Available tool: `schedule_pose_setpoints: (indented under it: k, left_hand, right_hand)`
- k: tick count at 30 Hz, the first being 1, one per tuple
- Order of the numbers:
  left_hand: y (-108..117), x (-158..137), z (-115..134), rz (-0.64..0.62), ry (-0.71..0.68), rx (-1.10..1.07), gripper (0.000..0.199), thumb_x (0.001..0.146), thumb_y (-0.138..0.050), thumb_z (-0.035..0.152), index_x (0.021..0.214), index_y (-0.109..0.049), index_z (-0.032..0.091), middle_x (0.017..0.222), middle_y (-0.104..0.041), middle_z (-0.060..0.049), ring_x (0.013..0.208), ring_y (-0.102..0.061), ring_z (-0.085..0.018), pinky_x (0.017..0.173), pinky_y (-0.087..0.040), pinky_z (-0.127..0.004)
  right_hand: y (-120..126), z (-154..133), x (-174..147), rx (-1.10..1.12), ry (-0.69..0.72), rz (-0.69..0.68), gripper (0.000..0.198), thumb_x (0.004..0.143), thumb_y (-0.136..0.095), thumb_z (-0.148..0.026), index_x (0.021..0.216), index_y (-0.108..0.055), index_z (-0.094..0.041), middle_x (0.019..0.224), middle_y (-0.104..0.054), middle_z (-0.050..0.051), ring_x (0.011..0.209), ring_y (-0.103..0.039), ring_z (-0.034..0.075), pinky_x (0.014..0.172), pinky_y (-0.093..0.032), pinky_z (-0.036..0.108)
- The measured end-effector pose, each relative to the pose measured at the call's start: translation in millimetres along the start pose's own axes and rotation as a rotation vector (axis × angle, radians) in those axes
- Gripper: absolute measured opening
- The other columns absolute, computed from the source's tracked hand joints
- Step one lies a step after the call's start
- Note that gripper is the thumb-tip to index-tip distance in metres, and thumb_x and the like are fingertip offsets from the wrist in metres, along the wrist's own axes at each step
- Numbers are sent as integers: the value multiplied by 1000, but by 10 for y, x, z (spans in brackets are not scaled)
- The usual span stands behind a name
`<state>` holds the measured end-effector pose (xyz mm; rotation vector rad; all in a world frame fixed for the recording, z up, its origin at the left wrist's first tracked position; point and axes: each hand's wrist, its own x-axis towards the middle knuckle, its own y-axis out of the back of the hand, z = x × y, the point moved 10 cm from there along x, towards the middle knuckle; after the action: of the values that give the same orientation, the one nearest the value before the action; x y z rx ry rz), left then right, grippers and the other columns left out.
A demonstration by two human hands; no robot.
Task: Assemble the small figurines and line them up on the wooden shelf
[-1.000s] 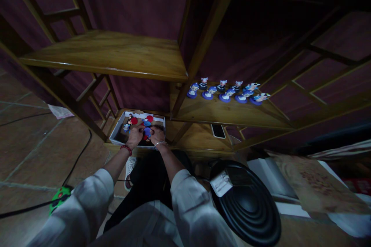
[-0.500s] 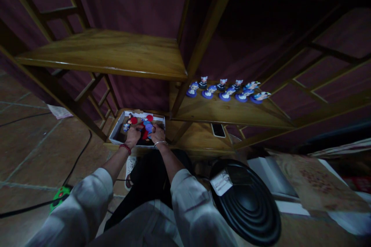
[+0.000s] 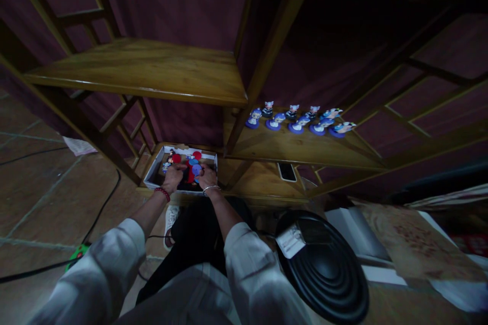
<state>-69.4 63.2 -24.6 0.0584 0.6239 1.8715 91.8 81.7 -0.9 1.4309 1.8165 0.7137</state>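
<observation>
A shallow white box point(image 3: 152, 173) on the low shelf holds several small figurines with red, blue and purple round bases. Both my hands reach inside it. My right hand point(image 3: 208, 177) is closed at the box's right side, its fingers on a figurine with a purple base point(image 3: 196, 169). My left hand point(image 3: 174, 175) has its fingers drawn together, pointing right toward that figurine; whatever may be between them is too small and dark to make out. Left of it lie a red-based figurine point(image 3: 176, 159) and a blue-and-white figurine point(image 3: 166, 167).
Several figurines on purple bases point(image 3: 296, 127) stand in two rows on the wooden shelf point(image 3: 305, 150) at right. A phone point(image 3: 286, 171) lies on the lower board. A black ridged stool point(image 3: 324, 264) with a small white box point(image 3: 291, 240) is by my right leg. Cables cross the tiled floor.
My left hand has shifted very slightly left, a little away from the purple-based figurine. The right hand stays at the same place on the figurine.
</observation>
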Motion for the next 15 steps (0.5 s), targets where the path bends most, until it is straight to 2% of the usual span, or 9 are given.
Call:
schedule_pose_setpoints:
  k: [4,9,15]
  left_hand:
    - [-15,-55,121,-47,-40,87,30,71,-44,6,92,-65,11,95,-68,-7,90,-61,-14,79,-46,-23]
    - [-85,-126,333,-130,-185,149,27,70,-50,13,90,-67,17,86,-69,-2,87,-61,-16,80,-46,-26]
    - [-131,-189,382,-215,-225,170,24,68,-51,13,85,-68,17,80,-69,-1,82,-61,-15,78,-47,-25]
  right_hand:
    - [-8,-40,-10,-35,49,-1,37,77,-49,-16,112,-53,-27,104,-63,-2,98,-57,14,83,-43,20]
    - [-25,-71,-15,5,87,-29,38,74,-53,-16,111,-55,-27,101,-64,-2,93,-59,14,81,-45,22]
    - [-73,-69,8,54,112,-42,31,79,-48,-17,107,-58,-27,99,-65,-2,92,-60,14,82,-44,22]
